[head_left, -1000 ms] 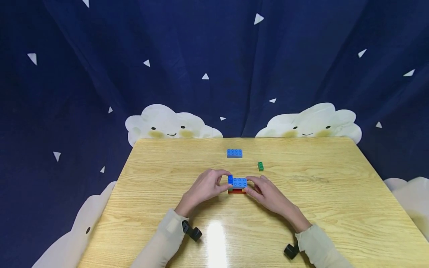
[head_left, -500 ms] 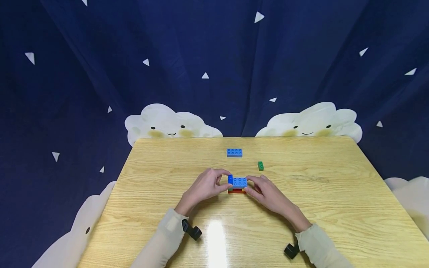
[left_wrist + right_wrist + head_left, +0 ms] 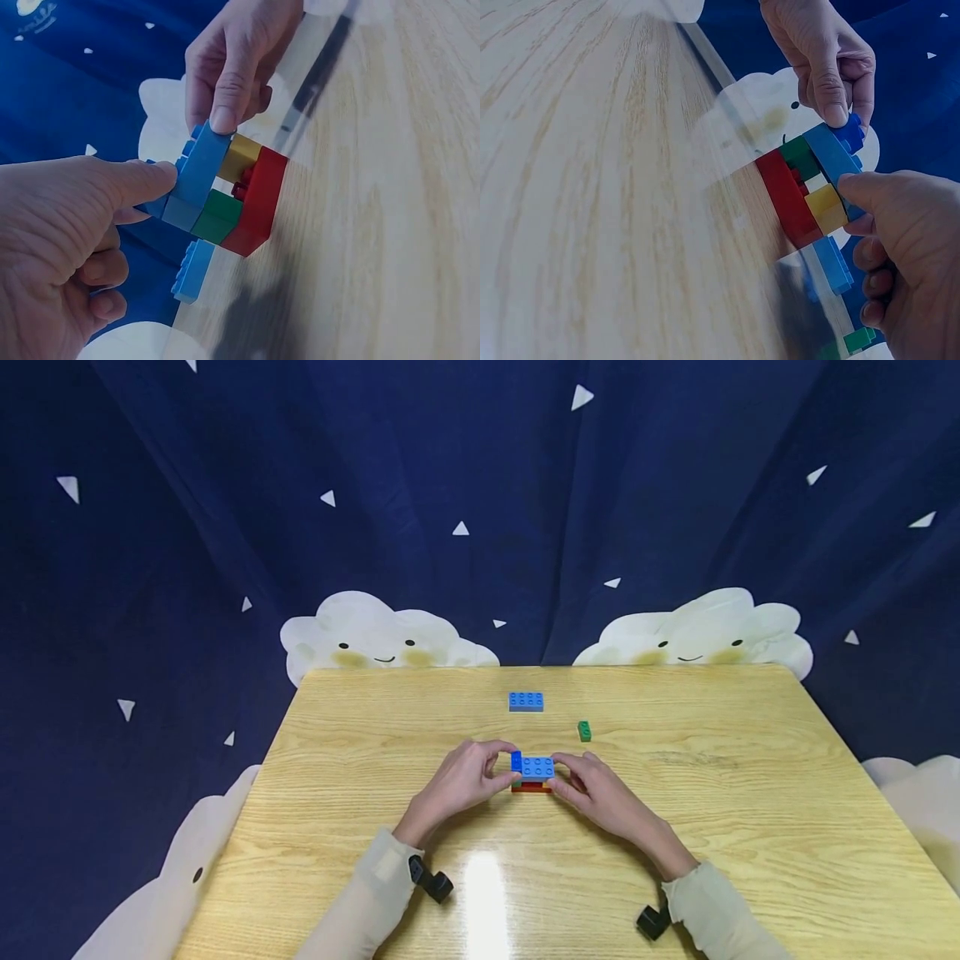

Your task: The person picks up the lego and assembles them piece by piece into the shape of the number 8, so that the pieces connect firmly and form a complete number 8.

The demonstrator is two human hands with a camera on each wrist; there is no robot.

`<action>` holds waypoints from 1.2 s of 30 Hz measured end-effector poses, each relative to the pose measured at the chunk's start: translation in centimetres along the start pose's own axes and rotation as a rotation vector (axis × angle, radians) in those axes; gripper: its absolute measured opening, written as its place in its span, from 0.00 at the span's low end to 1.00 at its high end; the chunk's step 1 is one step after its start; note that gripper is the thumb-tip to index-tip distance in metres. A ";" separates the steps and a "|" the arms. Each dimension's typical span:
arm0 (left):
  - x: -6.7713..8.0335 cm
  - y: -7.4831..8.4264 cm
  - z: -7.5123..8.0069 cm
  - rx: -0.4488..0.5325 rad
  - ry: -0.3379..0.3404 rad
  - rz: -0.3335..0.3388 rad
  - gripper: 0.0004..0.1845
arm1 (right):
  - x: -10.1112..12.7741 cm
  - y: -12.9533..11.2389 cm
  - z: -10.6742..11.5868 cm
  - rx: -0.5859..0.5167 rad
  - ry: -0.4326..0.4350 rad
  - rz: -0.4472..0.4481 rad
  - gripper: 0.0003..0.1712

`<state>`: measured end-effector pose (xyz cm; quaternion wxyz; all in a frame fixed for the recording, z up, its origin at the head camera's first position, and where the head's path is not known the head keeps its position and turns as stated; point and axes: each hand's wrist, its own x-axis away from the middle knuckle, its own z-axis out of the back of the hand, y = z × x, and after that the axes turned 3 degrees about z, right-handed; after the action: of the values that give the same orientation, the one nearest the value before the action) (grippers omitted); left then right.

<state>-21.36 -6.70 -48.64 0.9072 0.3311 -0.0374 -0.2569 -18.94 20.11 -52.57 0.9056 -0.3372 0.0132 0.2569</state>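
Note:
On the wooden table [image 3: 720, 827] stands a small structure of toy building bricks. Its base is a red brick [image 3: 262, 199], with a green brick [image 3: 216, 216] and a yellow brick [image 3: 241, 156] spaced apart on top. A light blue brick [image 3: 537, 767] bridges these two, leaving a gap beneath. A small dark blue brick [image 3: 849, 135] sits on the bridge's left end, and my left hand [image 3: 463, 774] pinches it between thumb and forefinger. At the opposite end, my right hand [image 3: 602, 791] pinches the light blue brick, thumb at its near side.
Behind the structure lies another blue brick [image 3: 526, 702], studs up. A small green two-stud brick [image 3: 585, 732] lies to its right and nearer. A dark blue curtain [image 3: 465, 460] with white clouds and triangles hangs around the table's far edge and sides.

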 end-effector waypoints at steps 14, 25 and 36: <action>0.3 0.2 -0.5 0.009 0.019 0.018 0.22 | -0.3 -0.1 0.2 -0.011 -0.008 0.003 0.18; 0.4 -0.7 -1.3 0.027 -0.022 0.035 0.24 | 0.0 0.1 0.6 -0.017 -0.042 -0.031 0.24; 0.4 -0.9 -1.6 0.017 0.002 0.034 0.25 | -1.0 1.9 1.7 0.026 -0.036 0.008 0.19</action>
<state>-21.08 -6.56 -50.47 0.9085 0.3386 -0.0443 -0.2407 -20.93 21.89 -52.19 0.9090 -0.3206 0.0018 0.2664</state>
